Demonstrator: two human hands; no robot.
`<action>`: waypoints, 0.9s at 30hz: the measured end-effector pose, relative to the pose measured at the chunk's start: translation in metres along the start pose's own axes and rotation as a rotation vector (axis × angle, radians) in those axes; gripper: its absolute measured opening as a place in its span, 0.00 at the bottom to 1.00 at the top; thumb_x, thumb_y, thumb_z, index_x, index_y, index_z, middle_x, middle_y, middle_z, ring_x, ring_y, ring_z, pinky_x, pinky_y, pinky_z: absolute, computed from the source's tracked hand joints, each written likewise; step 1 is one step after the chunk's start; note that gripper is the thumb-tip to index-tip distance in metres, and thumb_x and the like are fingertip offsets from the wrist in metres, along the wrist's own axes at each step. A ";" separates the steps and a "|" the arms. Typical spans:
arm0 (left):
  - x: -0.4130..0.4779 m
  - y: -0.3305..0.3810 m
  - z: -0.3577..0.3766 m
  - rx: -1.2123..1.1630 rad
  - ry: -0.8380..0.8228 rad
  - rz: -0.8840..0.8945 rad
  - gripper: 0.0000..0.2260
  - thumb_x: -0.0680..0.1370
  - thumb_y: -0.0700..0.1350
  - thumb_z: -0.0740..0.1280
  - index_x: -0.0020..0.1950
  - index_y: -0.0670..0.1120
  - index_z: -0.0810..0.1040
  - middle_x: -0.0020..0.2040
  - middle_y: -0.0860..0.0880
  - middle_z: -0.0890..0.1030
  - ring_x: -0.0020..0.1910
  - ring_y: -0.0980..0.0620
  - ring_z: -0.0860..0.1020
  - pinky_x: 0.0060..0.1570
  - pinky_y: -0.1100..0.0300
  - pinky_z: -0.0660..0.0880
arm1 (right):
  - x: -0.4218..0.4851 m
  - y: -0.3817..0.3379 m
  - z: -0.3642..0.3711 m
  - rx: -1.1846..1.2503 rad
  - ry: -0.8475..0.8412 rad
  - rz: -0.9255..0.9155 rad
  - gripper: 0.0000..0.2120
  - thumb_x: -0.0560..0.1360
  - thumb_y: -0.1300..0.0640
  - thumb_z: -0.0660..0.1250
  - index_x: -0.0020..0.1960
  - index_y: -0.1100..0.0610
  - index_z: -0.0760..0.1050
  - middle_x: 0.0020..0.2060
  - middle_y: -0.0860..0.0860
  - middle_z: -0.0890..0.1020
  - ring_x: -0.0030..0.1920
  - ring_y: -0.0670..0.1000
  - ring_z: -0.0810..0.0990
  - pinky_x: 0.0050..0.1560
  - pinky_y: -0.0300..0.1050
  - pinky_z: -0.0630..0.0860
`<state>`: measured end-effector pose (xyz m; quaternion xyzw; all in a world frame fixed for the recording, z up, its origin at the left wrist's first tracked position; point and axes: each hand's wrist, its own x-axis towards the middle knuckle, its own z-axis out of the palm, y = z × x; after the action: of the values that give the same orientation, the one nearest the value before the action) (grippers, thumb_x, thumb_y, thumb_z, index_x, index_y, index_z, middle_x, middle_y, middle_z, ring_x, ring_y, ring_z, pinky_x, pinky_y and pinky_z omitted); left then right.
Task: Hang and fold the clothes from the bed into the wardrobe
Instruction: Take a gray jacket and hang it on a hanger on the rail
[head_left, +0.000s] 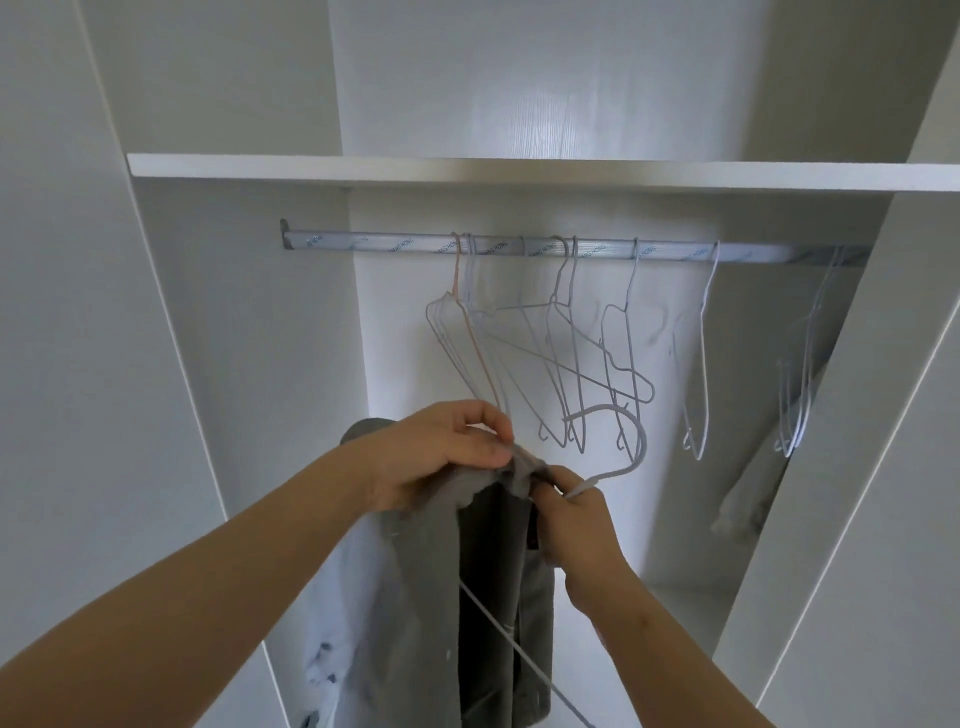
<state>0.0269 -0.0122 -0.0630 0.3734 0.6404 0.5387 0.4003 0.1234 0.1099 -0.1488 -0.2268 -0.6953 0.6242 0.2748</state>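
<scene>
From the head camera, the person stands facing the open white wardrobe (249, 322), both bare arms raised in front of it. The left hand (441, 452) is curled closed, pinching the top edge of a grey garment (431, 597) between thumb and fingertips. The right hand (576, 525) is also closed, gripping the same bunched fabric together with the neck of a white wire hanger (618, 441), whose hook curves up just above that hand. The garment hangs down from both hands, in front of the wardrobe's lower part, with one arm of the hanger showing below it. Behind, a metal rail (405, 244) runs under a white shelf (363, 169) and carries a row of empty wire hangers (561, 353), some tangled, others spaced towards the right.
</scene>
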 end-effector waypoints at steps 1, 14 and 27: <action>-0.001 -0.001 -0.005 0.139 -0.013 0.057 0.03 0.75 0.40 0.66 0.44 0.48 0.78 0.42 0.49 0.82 0.40 0.53 0.79 0.45 0.63 0.76 | 0.001 -0.001 -0.002 -0.001 0.013 -0.014 0.13 0.78 0.61 0.58 0.42 0.48 0.78 0.34 0.45 0.81 0.38 0.47 0.79 0.35 0.34 0.75; 0.030 -0.020 -0.018 1.137 0.396 0.402 0.10 0.75 0.58 0.64 0.53 0.58 0.70 0.34 0.59 0.74 0.35 0.58 0.72 0.33 0.69 0.64 | 0.013 -0.020 -0.008 -0.087 0.112 -0.279 0.10 0.76 0.58 0.65 0.50 0.42 0.72 0.35 0.41 0.79 0.36 0.41 0.76 0.37 0.31 0.74; 0.024 0.018 -0.045 0.471 0.612 0.640 0.08 0.75 0.45 0.69 0.38 0.58 0.79 0.24 0.63 0.75 0.24 0.66 0.71 0.28 0.75 0.64 | 0.009 0.022 -0.013 -0.278 0.260 -0.207 0.12 0.73 0.61 0.66 0.47 0.44 0.71 0.42 0.38 0.77 0.41 0.42 0.75 0.45 0.37 0.73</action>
<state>-0.0228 -0.0053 -0.0429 0.4561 0.6861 0.5602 -0.0864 0.1249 0.1276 -0.1688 -0.2685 -0.7529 0.4563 0.3909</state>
